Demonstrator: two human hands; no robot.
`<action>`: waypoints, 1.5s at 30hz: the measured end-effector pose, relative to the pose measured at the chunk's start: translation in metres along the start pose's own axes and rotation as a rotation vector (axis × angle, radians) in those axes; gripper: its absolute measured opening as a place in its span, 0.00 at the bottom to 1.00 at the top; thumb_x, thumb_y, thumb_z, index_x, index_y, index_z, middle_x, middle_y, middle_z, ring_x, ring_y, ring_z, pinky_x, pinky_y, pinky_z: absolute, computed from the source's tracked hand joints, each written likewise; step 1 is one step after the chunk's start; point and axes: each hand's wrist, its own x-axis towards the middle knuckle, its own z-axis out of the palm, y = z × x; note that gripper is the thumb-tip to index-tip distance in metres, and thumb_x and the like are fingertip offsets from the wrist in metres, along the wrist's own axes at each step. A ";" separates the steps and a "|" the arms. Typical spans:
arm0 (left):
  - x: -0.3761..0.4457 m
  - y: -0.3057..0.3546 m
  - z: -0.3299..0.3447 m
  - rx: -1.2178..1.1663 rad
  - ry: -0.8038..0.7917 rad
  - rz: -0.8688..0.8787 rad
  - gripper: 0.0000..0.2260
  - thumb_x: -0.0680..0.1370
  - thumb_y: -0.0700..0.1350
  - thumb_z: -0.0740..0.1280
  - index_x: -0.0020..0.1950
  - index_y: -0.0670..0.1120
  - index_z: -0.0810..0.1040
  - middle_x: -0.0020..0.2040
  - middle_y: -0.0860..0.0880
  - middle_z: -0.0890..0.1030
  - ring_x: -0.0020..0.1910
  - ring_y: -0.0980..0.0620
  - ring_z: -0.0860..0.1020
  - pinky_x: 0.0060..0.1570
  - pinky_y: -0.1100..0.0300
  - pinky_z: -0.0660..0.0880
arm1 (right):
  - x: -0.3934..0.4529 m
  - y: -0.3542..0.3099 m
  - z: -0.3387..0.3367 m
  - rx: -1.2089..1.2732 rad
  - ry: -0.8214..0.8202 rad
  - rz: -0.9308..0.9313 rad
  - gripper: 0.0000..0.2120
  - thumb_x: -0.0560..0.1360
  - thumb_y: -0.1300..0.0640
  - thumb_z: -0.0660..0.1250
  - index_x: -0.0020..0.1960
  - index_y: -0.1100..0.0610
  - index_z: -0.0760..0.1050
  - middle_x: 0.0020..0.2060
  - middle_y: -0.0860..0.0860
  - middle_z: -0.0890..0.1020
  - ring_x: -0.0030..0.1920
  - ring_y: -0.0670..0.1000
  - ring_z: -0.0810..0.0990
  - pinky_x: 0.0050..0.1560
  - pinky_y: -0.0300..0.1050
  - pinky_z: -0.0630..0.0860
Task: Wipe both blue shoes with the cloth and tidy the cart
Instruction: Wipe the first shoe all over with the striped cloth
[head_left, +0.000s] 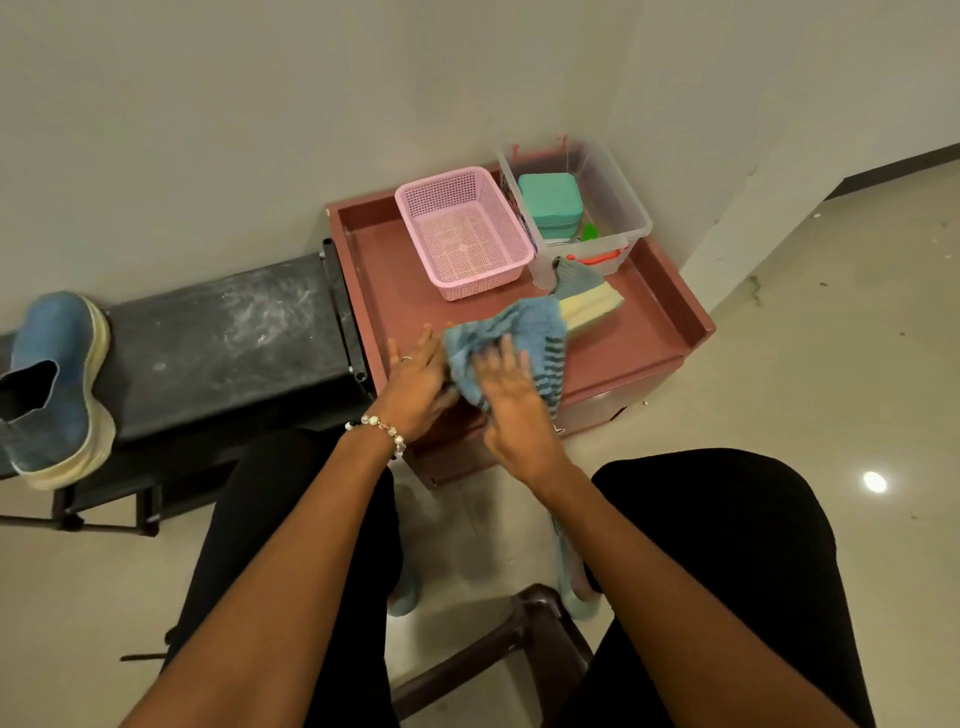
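Note:
A blue striped cloth (524, 332) lies bunched on the front of the reddish-brown cart (675, 296). My right hand (514, 405) presses on it with spread fingers, blurred by motion. My left hand (415, 379) rests at the cloth's left edge, fingers straight, touching it. One blue shoe (52, 384) with a cream sole lies on the black bench at the left. The other blue shoe (587, 299) lies on the cart just behind the cloth, partly hidden by it.
An empty pink basket (462, 234) stands at the back of the cart. Beside it, a clear plastic box (623, 202) holds a teal case (550, 202) and small items. The black bench (223, 343) adjoins the cart's left side. A dark stool (540, 623) stands between my knees.

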 end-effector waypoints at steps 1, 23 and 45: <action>0.000 -0.003 0.001 0.018 0.024 0.008 0.27 0.77 0.43 0.63 0.75 0.41 0.60 0.74 0.49 0.60 0.75 0.45 0.54 0.71 0.41 0.42 | 0.001 -0.005 0.005 -0.040 -0.002 -0.064 0.35 0.59 0.69 0.55 0.67 0.71 0.66 0.67 0.67 0.68 0.71 0.66 0.61 0.72 0.62 0.52; 0.004 0.013 -0.005 0.183 0.008 0.013 0.34 0.78 0.46 0.64 0.78 0.48 0.48 0.79 0.49 0.47 0.76 0.48 0.37 0.70 0.41 0.33 | 0.021 0.011 -0.006 -0.029 0.057 0.107 0.36 0.60 0.69 0.55 0.69 0.67 0.67 0.70 0.62 0.66 0.75 0.60 0.54 0.75 0.57 0.44; 0.007 0.014 -0.008 0.300 -0.077 0.011 0.33 0.80 0.50 0.61 0.78 0.43 0.46 0.79 0.46 0.45 0.77 0.49 0.39 0.71 0.42 0.36 | 0.029 0.128 -0.078 -0.579 0.014 0.280 0.26 0.71 0.67 0.65 0.68 0.72 0.65 0.65 0.70 0.69 0.65 0.70 0.69 0.65 0.65 0.66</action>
